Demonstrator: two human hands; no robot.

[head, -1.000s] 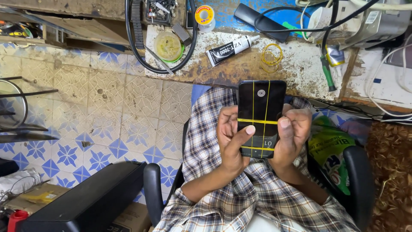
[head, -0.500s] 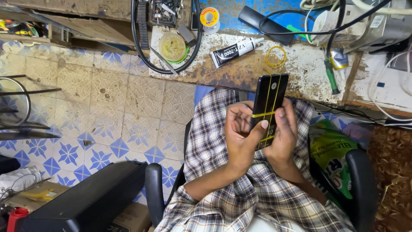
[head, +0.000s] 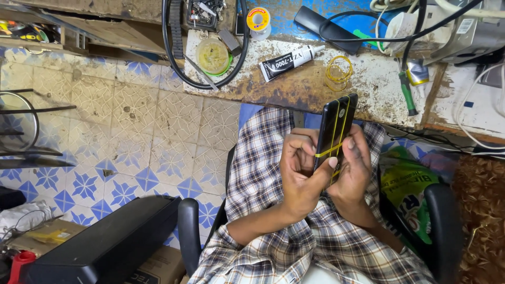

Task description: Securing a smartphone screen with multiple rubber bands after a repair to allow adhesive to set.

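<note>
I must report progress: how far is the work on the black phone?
Done: yellow rubber bands already wrap the black phone lengthwise and crosswise. In hand: left hand and right hand hold it tilted on edge. Left: probably more bands; spare yellow bands and a glue tube lie on the bench.

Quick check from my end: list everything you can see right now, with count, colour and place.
phone: 1, black, yellow rubber bands around it, held over lap
glue tube: 1, black and white, on bench
loose rubber bands: several, yellow, on bench
screwdriver: 1, green handle, bench right
solder spool: 1, bench top
black cable: 1, looped on bench
green bag: 1, beside chair
left hand: 1, gripping phone
right hand: 1, gripping phone
</note>
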